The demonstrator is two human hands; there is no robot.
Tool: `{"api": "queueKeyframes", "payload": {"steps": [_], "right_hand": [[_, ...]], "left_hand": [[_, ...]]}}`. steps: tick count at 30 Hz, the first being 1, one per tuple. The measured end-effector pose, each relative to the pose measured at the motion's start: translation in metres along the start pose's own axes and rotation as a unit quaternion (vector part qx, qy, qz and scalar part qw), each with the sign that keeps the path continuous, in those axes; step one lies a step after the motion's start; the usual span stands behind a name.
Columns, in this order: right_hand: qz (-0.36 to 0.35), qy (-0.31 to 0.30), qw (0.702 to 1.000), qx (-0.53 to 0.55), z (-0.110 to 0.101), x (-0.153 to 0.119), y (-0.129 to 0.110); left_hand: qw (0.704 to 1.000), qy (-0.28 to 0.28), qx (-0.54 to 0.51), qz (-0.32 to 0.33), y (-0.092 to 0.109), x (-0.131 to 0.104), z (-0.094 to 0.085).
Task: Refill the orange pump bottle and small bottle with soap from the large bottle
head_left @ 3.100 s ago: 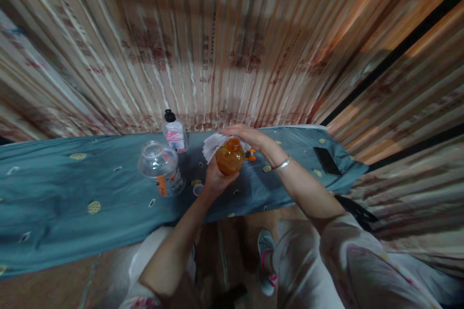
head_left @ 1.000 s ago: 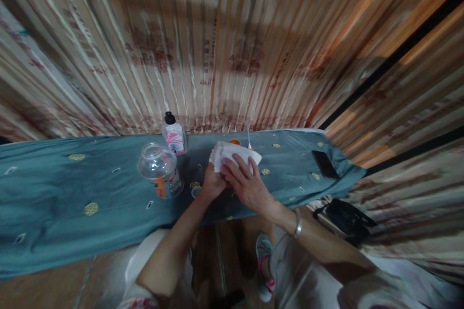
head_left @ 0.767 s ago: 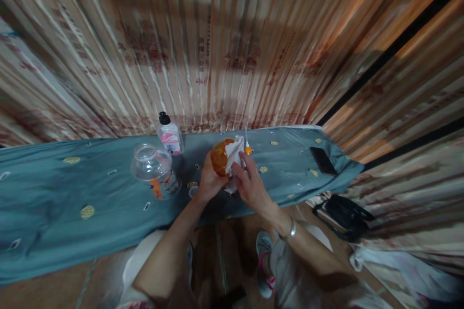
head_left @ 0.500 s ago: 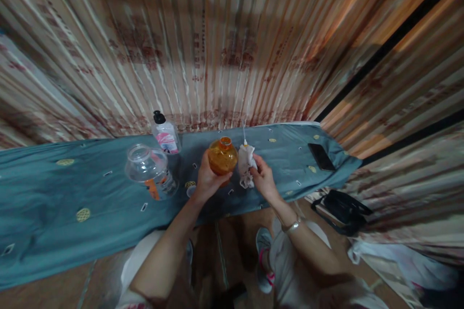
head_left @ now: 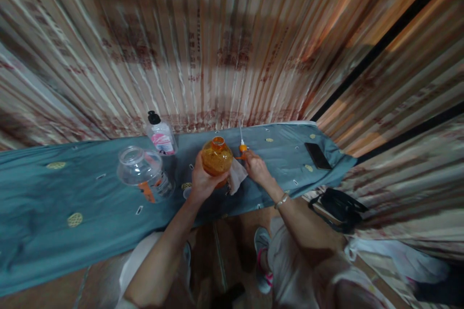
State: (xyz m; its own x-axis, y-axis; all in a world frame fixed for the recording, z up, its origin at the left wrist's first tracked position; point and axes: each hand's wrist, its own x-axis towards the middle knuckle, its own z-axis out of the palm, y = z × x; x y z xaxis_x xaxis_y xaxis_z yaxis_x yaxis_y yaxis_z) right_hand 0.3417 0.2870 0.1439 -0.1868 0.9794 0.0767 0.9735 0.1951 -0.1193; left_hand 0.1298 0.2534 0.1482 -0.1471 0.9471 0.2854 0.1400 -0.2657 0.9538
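Note:
My left hand is wrapped round a rounded amber bottle. The bottle's open neck faces up, with no cap on it. Close by on the right, my right hand is closed on an orange pump head, whose pale dip tube points up and away. A crumpled white tissue hangs between the bottle and my right hand; which hand keeps it there I cannot tell.
Left on the cloth-covered table stand a large clear plastic jar and a clear black-capped bottle with a pink label. A small round lid lies near my left wrist. A phone rests at the right; a black bag is below.
The tissue has come off the pump head and now hangs beside the amber bottle, baring the orange pump. My right hand has moved slightly up and left, gripping the pump head.

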Motion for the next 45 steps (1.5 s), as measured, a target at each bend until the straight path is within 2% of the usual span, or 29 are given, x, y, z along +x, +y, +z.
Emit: {"api": "queueKeyframes", "payload": {"steps": [4,7,14,18,22,25,28,29,31,34,35,36,38,40,45], "right_hand": [[0.01,-0.029,0.998,-0.053,-0.005,0.034,0.006],[-0.022,-0.054,0.995,-0.085,-0.004,0.054,0.007],[-0.109,-0.079,0.986,-0.095,0.0,0.071,0.019],[-0.12,-0.061,0.988,-0.068,-0.001,0.067,0.026],[-0.108,-0.012,0.994,-0.022,-0.009,0.052,0.029],[-0.087,0.045,0.995,0.015,-0.022,0.03,0.029],[-0.061,0.125,0.987,0.078,-0.047,-0.001,0.026],[-0.044,0.19,0.966,0.171,-0.058,-0.012,0.024],[-0.017,0.285,0.889,0.358,-0.085,-0.035,0.018],[0.008,0.361,0.749,0.555,-0.129,-0.064,0.012],[0.009,0.375,0.712,0.593,-0.142,-0.073,0.012],[0.012,0.371,0.687,0.624,-0.153,-0.08,0.013],[0.025,0.356,0.658,0.663,-0.168,-0.092,0.018],[0.044,0.329,0.647,0.687,-0.173,-0.101,0.022],[0.066,0.293,0.652,0.696,-0.165,-0.108,0.028]], "left_hand": [[1.0,-0.002,0.016,-0.02,0.0,0.001,0.002],[0.999,-0.006,0.026,-0.035,-0.001,0.0,0.003],[0.999,-0.006,0.029,-0.032,-0.008,-0.001,0.004],[0.999,-0.007,0.023,-0.021,-0.009,-0.001,0.005],[1.0,-0.011,0.017,-0.014,-0.006,-0.002,0.005],[1.0,-0.019,0.012,-0.02,-0.003,-0.003,0.005],[1.0,-0.026,0.0,-0.006,-0.001,-0.003,0.007],[1.0,-0.024,-0.003,0.0,-0.002,-0.004,0.007],[1.0,-0.017,-0.005,0.006,-0.002,-0.004,0.008],[1.0,-0.014,-0.01,0.009,-0.004,-0.004,0.009],[1.0,-0.014,-0.008,0.008,-0.004,-0.004,0.008],[1.0,-0.016,-0.005,0.008,-0.004,-0.004,0.008],[1.0,-0.018,0.003,0.011,-0.003,-0.004,0.008],[1.0,-0.023,0.003,0.02,-0.001,-0.004,0.007],[0.999,-0.021,-0.022,0.028,-0.003,-0.004,0.009]]}}
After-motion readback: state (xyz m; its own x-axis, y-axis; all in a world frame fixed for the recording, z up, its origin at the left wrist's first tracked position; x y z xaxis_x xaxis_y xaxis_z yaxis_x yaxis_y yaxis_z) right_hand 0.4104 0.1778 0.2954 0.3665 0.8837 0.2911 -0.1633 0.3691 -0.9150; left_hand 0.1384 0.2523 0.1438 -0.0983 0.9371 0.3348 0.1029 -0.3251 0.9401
